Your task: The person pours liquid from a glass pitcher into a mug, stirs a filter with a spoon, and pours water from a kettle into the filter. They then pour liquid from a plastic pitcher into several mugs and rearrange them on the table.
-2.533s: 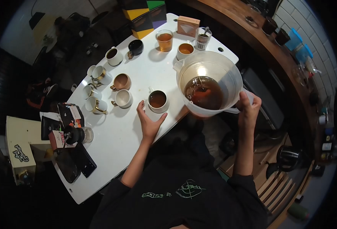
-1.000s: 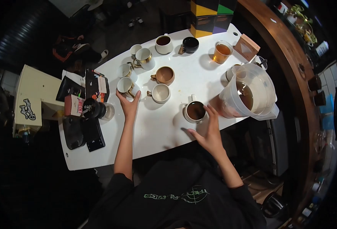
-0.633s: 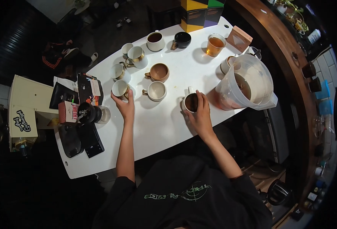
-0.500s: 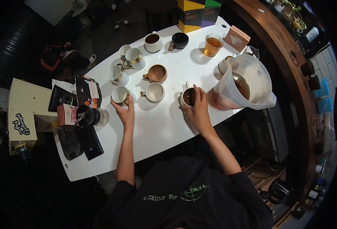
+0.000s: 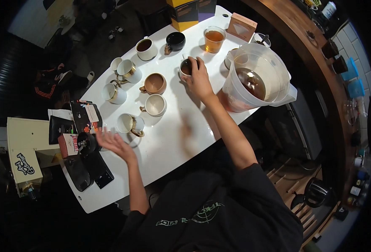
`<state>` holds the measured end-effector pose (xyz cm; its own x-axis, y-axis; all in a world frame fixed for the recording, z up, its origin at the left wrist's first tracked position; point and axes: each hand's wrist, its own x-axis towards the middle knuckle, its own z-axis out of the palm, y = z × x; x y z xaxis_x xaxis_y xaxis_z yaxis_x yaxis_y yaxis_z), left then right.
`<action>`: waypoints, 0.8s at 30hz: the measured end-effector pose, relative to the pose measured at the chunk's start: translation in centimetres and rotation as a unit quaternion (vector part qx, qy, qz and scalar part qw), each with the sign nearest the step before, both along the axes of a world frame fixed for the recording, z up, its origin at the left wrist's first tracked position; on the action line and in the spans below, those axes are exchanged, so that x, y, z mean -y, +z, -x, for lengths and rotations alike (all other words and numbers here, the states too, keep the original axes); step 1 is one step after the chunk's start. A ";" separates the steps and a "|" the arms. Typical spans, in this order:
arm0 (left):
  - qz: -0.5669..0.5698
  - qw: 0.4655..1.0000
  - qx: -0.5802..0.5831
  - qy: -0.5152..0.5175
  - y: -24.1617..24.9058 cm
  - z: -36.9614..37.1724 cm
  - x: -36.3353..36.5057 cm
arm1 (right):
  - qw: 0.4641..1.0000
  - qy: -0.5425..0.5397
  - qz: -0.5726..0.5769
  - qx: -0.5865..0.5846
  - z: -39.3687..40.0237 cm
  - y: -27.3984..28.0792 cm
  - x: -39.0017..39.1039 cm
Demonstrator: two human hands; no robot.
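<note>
White ceramic cup of dark tea (image 5: 186,66) sits on the white table (image 5: 173,138) beside the clear plastic pitcher (image 5: 252,80), my right hand (image 5: 199,80) clasped over it. My left hand (image 5: 113,143) hovers open, empty, near the gold-handled white cup (image 5: 128,124).

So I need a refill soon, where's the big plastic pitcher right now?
The plastic pitcher stands at the white table's right edge, just right of the right hand, which grips a filled cup.

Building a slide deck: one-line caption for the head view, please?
Right hand grips a filled cup beside the pitcher; left hand hovers open.
</note>
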<state>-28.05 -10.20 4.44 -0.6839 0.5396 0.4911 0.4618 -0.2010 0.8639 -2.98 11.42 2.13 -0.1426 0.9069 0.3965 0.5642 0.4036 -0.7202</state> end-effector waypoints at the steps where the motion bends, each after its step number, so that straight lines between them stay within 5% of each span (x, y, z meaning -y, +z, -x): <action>1: -0.045 0.998 -0.030 0.020 1.8 0.4 -0.3 | 1.000 0.002 -0.010 0.003 0.1 -0.1 -0.6; 8: 0.020 0.986 -0.167 0.013 9.5 4.8 -6.8 | 0.998 0.000 -0.062 0.021 0.4 -0.9 -3.8; 10: 0.208 0.962 -0.176 -0.022 8.8 7.2 -9.4 | 0.995 -0.014 -0.087 0.051 0.8 0.0 -3.9; 12: 0.261 0.944 -0.198 -0.029 8.0 8.9 -11.6 | 0.985 -0.034 -0.166 0.046 1.4 2.1 -2.4; 15: 0.373 0.898 -0.224 -0.067 6.4 10.7 -13.9 | 0.984 0.168 -0.050 -0.017 3.9 3.1 -0.5; 18: 0.453 0.851 -0.231 -0.131 4.8 11.6 -14.9 | 0.953 0.288 -0.043 0.083 5.8 3.2 -0.5; 24: 0.443 0.847 -0.274 -0.107 3.0 12.3 -15.3 | 0.902 0.329 -0.009 0.280 7.7 2.7 -1.3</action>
<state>-40.39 5.13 7.43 -0.3240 0.9452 0.0397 0.8773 0.2845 0.3866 -10.65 12.77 4.79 -0.8297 0.5475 0.1089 0.4716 0.7919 -0.3879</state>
